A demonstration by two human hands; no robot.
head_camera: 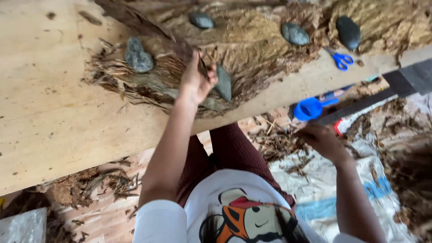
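Observation:
My left hand [196, 81] reaches up onto the wooden table [49, 112] and pinches a dark dried leaf [135, 20] that lies over the left pile of dried brown leaves [148, 85]. Grey stones [138, 56] weigh the piles down, and one narrow stone [223, 82] sits just right of that hand. My right hand [320, 140] is low at the right, below the table edge, closed on loose dried leaf scraps [281, 144] above a white sack [324, 180].
More leaf piles [265, 40] run along the table's far side under further stones [294, 33]. Blue scissors [339, 58] lie on the table at the right. A blue scoop [310, 108] sits below the edge. Leaf debris [103, 184] litters the floor.

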